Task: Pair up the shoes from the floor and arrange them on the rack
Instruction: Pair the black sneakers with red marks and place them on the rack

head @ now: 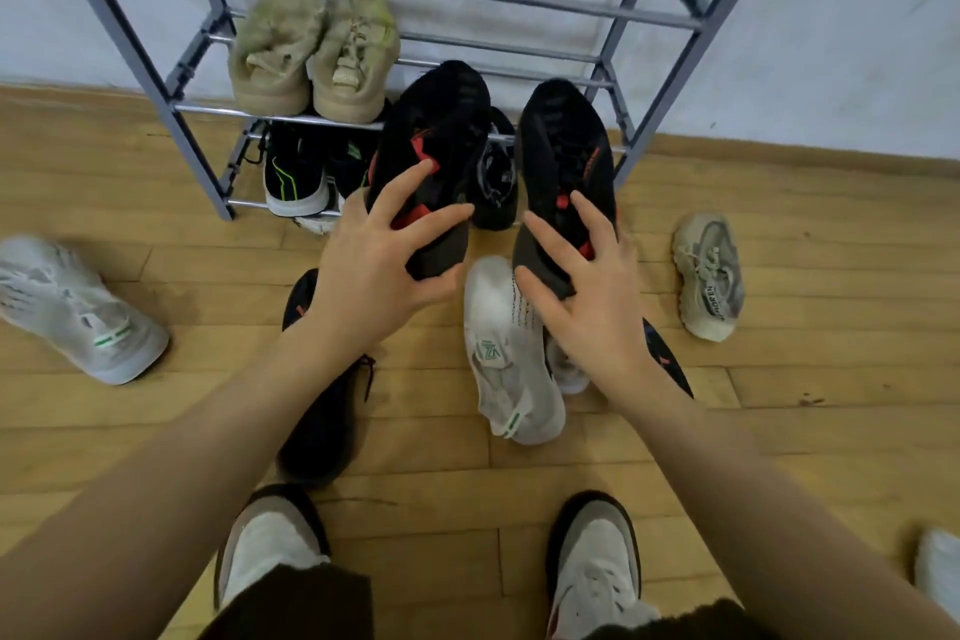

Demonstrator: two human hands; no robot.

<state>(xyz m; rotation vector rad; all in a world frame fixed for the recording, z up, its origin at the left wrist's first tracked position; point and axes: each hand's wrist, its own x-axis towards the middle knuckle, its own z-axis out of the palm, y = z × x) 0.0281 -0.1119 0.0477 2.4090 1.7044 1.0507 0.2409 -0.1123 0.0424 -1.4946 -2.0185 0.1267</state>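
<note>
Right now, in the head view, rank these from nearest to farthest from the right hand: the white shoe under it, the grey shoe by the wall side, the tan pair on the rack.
1. White shoe, just left of the right hand.
2. Grey shoe, on the floor to the right.
3. Tan pair, up on the rack, far left.

black-red shoes held up — rack behind

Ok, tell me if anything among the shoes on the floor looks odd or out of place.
One does: the beige shoe sits alone on the floor at the right, while the matching-coloured beige pair is already on the rack. The white shoes lie apart too, one far left, one centre.
</note>
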